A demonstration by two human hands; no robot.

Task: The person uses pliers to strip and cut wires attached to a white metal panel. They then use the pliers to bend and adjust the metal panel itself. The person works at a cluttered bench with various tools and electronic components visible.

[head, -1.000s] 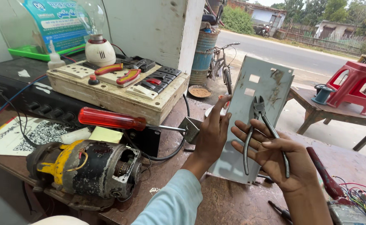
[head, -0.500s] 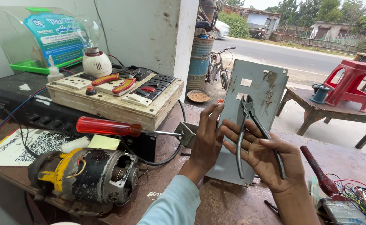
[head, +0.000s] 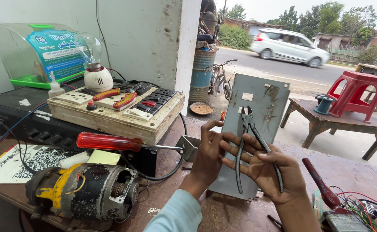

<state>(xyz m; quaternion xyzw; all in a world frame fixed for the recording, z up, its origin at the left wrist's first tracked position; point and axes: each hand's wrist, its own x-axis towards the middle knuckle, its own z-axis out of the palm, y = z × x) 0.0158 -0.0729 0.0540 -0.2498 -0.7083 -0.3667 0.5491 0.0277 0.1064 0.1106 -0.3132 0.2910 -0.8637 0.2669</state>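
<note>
Pliers (head: 250, 141) in right hand (head: 268, 169), fingers wrapped on handles; left hand (head: 207, 157) grips grey metal panel (head: 257, 103) (upright on bench).

Red-handled screwdriver (head: 109, 141) lies across the counter (head: 171, 202) edge, above a worn electric motor (head: 83, 193). Switchboard (head: 115, 111) carries a bulb (head: 97, 71) and red pliers (head: 113, 98). Outside: red stool (head: 355, 94), bicycle (head: 220, 79), passing white car (head: 289, 47).

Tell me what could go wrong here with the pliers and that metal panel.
The grey metal panel stands on edge, steadied only by the left hand, so it might tip. The pliers in the right hand could slip off and pinch fingers. The red screwdriver overhangs nearby and might get knocked.
</note>
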